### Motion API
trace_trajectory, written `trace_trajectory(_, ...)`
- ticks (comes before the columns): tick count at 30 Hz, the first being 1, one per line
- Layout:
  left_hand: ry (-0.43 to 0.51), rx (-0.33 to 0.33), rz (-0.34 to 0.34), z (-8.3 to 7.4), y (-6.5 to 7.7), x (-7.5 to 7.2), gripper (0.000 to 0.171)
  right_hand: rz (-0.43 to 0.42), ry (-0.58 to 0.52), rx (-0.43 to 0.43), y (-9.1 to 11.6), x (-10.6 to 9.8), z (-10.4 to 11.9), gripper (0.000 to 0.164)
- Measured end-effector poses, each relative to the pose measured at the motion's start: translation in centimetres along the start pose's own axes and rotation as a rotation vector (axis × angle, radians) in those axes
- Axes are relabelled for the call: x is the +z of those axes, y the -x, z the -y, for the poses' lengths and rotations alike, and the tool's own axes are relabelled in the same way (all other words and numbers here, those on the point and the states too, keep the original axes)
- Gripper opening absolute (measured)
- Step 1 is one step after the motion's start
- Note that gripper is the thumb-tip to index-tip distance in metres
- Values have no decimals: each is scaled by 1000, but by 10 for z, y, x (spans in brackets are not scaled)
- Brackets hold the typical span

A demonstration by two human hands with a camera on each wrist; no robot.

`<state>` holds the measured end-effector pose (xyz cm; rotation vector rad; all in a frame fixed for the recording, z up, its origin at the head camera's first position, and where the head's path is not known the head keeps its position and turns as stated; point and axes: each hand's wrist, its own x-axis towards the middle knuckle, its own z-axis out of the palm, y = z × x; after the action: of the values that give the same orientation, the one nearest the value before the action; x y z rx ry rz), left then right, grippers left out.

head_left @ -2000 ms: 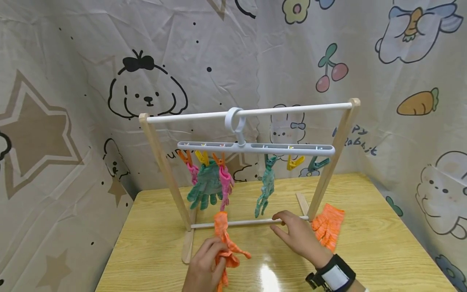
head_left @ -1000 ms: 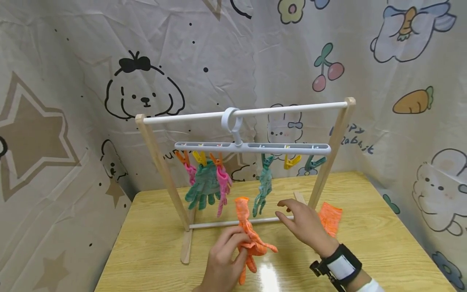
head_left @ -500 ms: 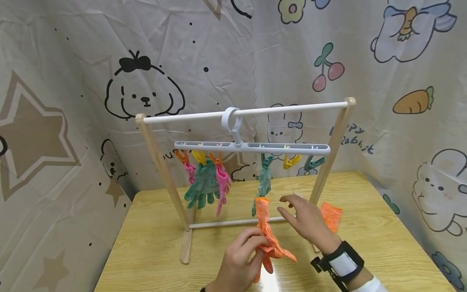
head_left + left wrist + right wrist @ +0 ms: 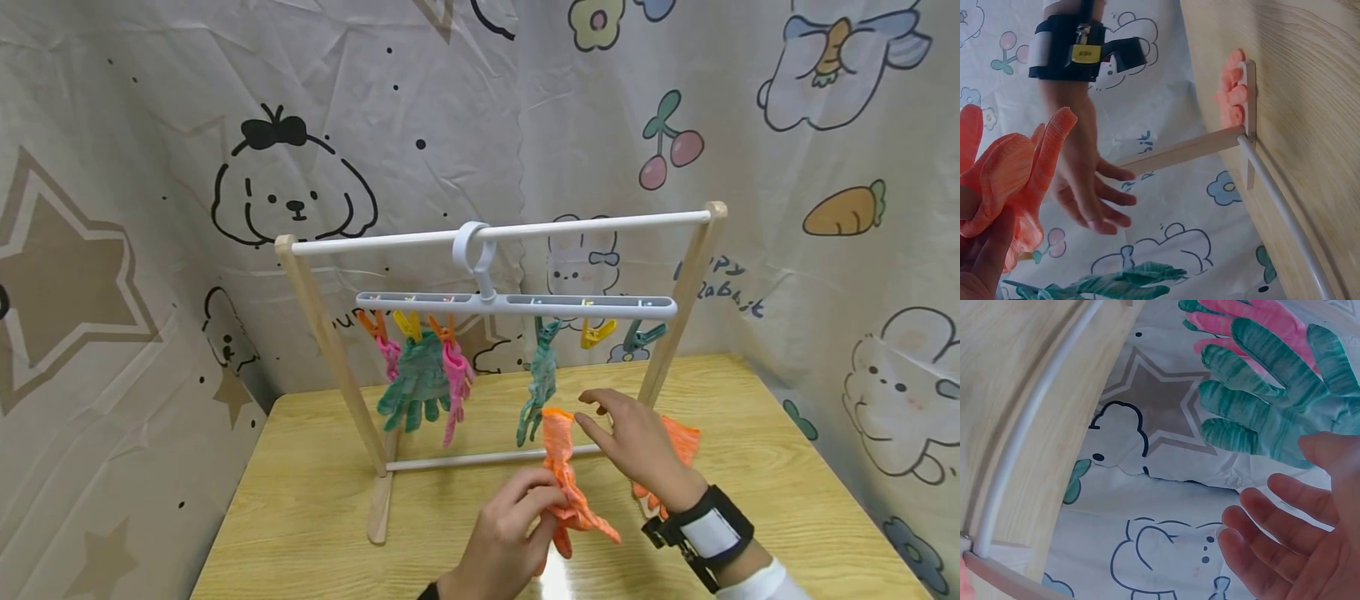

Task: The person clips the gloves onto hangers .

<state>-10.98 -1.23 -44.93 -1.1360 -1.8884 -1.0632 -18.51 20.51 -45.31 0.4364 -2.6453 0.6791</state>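
My left hand (image 4: 510,527) pinches an orange knit glove (image 4: 564,475) at its middle, cuff upward and fingers dangling. Beside the cuff, my right hand (image 4: 637,437) hovers with relaxed fingers and holds nothing; in the right wrist view its fingers (image 4: 1285,544) are bent a little and apart. Behind the orange glove a green glove (image 4: 538,375) hangs from a clip on the grey hanger (image 4: 585,307). Farther left hang two pink gloves (image 4: 456,375) and another green glove (image 4: 416,379). A yellow clip (image 4: 597,333) and a teal clip (image 4: 645,335) on the right bear nothing.
The hanger hooks over the white top rod (image 4: 600,225) of a wooden stand (image 4: 330,358). A lower rod (image 4: 465,460) crosses between its legs. A second orange glove (image 4: 682,437) lies on the table (image 4: 300,500) by the right leg, partly behind my right arm.
My left hand has carried the orange glove rightward and slightly up, from the table's middle to beside my right hand. My right hand has risen slightly.
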Motion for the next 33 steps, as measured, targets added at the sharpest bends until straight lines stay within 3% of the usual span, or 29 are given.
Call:
trace_trajectory(10, -5, -36, 36, 1, 3, 7, 24, -32, -39, 5, -10, -10, 4, 35)
trace_trajectory(23, -26, -39, 45, 5, 8, 10, 29, -183, -268, -9, -20, -21, 27, 61)
trace_trajectory(28, -25, -24, 47, 5, 8, 12, 27, -304, -381, -13, -24, -22, 31, 71)
trace_trajectory(33, -37, -8, 49, 6, 8, 12, 27, -447, -453, -66, -32, -24, 36, 66)
